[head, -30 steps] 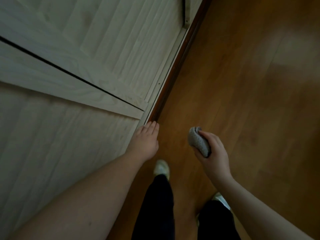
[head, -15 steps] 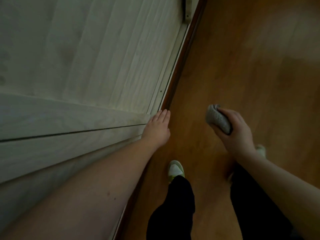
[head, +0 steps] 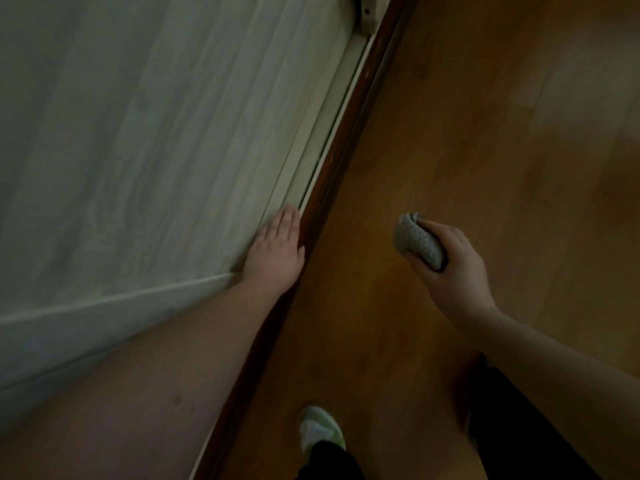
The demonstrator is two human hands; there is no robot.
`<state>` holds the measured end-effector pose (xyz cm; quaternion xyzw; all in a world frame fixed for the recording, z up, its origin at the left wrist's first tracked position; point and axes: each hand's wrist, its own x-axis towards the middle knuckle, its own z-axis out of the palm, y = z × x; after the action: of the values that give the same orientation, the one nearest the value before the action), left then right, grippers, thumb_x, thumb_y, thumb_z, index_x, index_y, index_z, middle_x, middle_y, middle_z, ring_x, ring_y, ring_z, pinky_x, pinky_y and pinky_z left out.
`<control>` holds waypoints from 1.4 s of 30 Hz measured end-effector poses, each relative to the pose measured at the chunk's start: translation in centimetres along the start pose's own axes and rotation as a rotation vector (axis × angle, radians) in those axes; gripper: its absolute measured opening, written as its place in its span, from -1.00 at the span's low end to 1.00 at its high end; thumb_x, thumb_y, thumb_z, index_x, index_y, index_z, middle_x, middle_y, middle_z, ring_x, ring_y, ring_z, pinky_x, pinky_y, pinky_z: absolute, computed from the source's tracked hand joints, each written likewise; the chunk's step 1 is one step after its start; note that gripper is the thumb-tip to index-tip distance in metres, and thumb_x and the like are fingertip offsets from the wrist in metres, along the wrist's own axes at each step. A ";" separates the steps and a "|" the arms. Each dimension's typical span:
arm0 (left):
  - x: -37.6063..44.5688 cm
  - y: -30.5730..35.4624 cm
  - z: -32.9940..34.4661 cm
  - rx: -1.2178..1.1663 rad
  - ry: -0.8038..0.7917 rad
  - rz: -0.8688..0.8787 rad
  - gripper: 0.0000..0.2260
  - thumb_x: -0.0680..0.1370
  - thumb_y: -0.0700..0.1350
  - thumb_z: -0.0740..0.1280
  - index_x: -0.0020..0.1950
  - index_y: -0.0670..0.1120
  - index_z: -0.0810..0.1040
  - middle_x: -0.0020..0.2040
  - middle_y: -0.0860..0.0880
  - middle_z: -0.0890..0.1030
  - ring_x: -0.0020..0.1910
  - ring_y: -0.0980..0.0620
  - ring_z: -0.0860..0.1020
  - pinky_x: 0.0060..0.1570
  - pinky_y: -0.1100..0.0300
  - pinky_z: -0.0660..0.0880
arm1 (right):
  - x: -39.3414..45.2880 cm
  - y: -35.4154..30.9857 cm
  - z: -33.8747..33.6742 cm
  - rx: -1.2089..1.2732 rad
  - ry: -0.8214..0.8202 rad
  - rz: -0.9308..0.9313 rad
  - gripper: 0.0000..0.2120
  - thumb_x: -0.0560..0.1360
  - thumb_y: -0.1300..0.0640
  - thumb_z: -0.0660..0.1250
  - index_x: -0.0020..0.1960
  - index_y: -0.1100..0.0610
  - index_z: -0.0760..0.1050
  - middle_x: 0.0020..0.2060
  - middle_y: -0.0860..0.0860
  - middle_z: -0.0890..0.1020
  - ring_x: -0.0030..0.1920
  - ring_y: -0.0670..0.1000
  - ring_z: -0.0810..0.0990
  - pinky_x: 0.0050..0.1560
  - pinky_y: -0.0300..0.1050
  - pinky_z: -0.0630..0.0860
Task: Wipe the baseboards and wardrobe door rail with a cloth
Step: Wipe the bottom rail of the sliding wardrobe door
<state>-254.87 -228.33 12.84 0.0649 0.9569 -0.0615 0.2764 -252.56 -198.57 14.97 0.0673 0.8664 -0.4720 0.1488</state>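
While flat left hand (head: 277, 249) touches the wardrobe door (head: 156, 133), right hand (head: 453, 268) grips rolled cloth (head: 417, 242) lying diagonally.

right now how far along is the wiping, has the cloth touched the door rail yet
Nothing shows as wiped. In hand: the right hand grips the folded grey cloth above the wooden floor, clear of the door rail. The left hand lies flat on the wardrobe door. Left: rail and baseboards.

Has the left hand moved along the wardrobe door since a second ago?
Yes. The left hand slid the wardrobe door forward along the rail.
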 end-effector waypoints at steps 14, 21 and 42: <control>5.7 -0.7 8.1 -0.040 0.416 0.077 -0.43 0.66 0.02 -0.04 0.60 -0.23 0.00 0.62 -0.18 0.04 0.61 -0.07 0.02 0.55 -0.03 0.10 | 22.7 5.3 8.7 0.122 0.123 0.013 -0.46 0.55 0.10 0.36 0.49 -0.03 0.32 0.38 -0.03 0.44 0.30 -0.06 0.44 0.28 -0.14 0.42; 5.9 -0.8 8.8 -0.014 0.505 0.105 -0.42 0.65 0.03 0.02 0.59 -0.26 0.09 0.61 -0.21 0.11 0.60 -0.12 0.09 0.52 -0.06 0.14 | 31.7 4.5 7.7 0.035 0.210 -0.062 -0.47 0.57 0.09 0.33 0.52 0.00 0.30 0.41 0.03 0.41 0.37 0.06 0.44 0.40 -0.06 0.39; 5.8 -0.7 8.4 -0.073 0.440 0.076 -0.44 0.64 0.01 -0.02 0.62 -0.12 0.00 0.63 -0.10 0.05 0.61 -0.02 0.01 0.54 0.00 0.11 | 15.2 5.1 17.6 0.233 -0.050 0.016 -0.40 0.56 0.23 0.35 0.54 0.01 0.25 0.47 0.00 0.35 0.44 -0.01 0.34 0.47 -0.02 0.32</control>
<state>-255.48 -229.76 2.73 0.1028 0.9925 -0.0005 0.0654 -262.21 -210.89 -2.93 0.0794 0.8011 -0.5697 0.1654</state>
